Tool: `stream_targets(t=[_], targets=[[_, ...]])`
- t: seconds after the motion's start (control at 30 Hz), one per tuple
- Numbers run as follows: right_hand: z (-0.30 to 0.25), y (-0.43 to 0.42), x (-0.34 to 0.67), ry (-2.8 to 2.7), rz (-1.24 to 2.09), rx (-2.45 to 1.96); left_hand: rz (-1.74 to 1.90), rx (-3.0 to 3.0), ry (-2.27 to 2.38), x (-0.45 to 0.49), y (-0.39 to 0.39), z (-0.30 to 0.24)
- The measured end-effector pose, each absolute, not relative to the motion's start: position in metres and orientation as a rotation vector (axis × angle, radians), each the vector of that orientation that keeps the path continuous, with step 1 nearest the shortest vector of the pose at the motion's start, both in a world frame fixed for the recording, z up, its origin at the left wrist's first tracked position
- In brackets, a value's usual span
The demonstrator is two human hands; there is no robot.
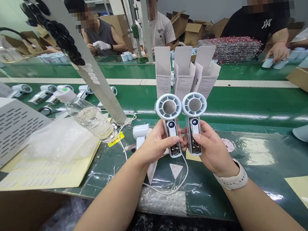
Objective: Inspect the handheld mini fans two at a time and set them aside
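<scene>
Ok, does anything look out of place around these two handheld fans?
The plastic water bottle stands out. It lies tilted beside the clear plastic bag, close to the handheld fans in your left hand and right hand. It looks odd because a drink is sitting among the packing materials.

The left hand (153, 143) wraps around a white handheld fan (170, 124), and the right hand (210, 144) wraps around a second handheld fan (194, 122), the two held side by side, each display reading 20. Open white cartons (183, 68) stand upright at 12 o'clock on the green assembly belt (252, 105). A plastic water bottle (90, 120) lies tilted at 10 o'clock, a white cable (167, 187) loops below the hands, and a co-worker's hand (276, 53) rests on pale blue sleeves (279, 64) at 2 o'clock.
</scene>
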State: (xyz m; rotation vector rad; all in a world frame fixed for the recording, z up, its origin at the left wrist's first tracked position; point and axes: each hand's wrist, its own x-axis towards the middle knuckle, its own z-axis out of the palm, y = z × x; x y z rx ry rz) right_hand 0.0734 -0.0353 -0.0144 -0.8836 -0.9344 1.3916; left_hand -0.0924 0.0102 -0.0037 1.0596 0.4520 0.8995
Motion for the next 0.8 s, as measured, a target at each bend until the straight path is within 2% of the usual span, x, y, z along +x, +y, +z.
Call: stream_targets(t=[0.43,0.57,0.8], targets=[[-0.019,-0.033,0.073,-0.845,1.354,-0.881,0.99,0.982,0.555,-0.091,0.017,-0.002],[-0.016,-0.034,0.073,-0.851,1.394,-0.856,0.931,1.034,0.487,-0.093,0.017,-0.003],[-0.019,-0.03,0.073,-0.797,1.35,-0.888,0.911,1.123,0.638,-0.092,0.021,-0.013]])
